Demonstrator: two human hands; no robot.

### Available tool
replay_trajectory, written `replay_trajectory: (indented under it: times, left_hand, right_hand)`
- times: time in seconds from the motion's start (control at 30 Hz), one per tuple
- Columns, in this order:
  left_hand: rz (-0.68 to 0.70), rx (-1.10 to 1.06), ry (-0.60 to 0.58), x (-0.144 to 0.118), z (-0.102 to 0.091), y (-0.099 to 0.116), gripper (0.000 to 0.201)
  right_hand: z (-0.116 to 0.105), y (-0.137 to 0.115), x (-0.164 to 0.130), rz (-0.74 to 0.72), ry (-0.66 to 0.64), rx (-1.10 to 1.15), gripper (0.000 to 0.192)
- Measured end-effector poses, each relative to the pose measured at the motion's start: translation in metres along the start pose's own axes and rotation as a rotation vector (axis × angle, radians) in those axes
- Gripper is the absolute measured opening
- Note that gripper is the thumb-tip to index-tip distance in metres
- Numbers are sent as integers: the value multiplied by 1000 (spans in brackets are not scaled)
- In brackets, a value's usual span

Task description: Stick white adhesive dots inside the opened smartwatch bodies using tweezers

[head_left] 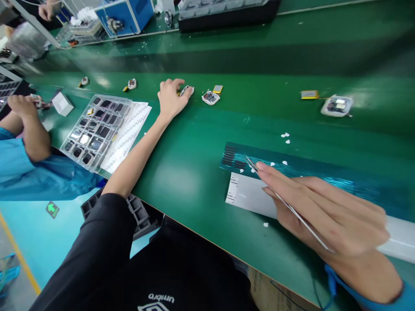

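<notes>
My left hand (171,98) reaches out to the far left of the green bench. Its thumb and fingers close around a small white-cased electronic device (187,90), which they partly hide. Just right of it lies a similar open device (210,98) with a yellow-edged battery (218,89). In my right hand (327,211) is a pair of metal tweezers (303,221), tips pointing left. Those tips hover over or touch a teal film strip (269,157) bearing dark strips (228,155); I cannot tell which. Below the hand runs a white label sheet (251,195).
Another opened device (337,106) sits at right, wired to a battery (309,94). A clear compartment tray (95,129) of small parts and a printed sheet (126,136) lie at left, near a co-worker's arm (35,134). White scraps (285,135) dot the bench; a blue box (126,17) stands behind.
</notes>
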State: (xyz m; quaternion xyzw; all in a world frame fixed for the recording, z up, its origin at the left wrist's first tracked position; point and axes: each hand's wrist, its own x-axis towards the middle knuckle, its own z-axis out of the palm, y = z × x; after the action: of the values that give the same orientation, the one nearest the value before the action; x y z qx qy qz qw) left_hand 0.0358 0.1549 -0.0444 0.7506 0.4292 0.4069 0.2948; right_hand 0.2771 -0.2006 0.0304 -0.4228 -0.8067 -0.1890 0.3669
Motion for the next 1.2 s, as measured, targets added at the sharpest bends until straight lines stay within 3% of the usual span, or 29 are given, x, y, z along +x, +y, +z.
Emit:
replay_trajectory:
  times: [0.1,0.23,0.43,0.53,0.67,0.83,0.97,1.2]
  left_hand:
    - [103,-32,17,7,18,0,29]
    - [154,-18,-152,-1,36,18,35]
    - [155,-123,-302,-24,39,53,25]
    - [75,-301,-284,-38,40,80,21]
    - [-82,-495,-288,-78,33,136,20]
    - [-200,-610,-597,-152,19,195,34]
    - [-244,-683,-709,-180,17,202,33]
    - [-197,-633,-638,-188,23,204,39]
  right_hand:
    - [-1,-1,-5,-7,-15,0,77]
    - [0,-1,-9,-21,-42,9,69]
    - [-2,-5,0,-30,-35,22,77]
    - [-6,-6,3,-38,-33,3,84]
    - [-8,-7,-2,38,-7,1,73]
    - [-1,-8,-8,205,71,0,61]
    - [6,-11,-7,276,62,2,70]
    - [6,-21,-5,304,-56,-75,63]
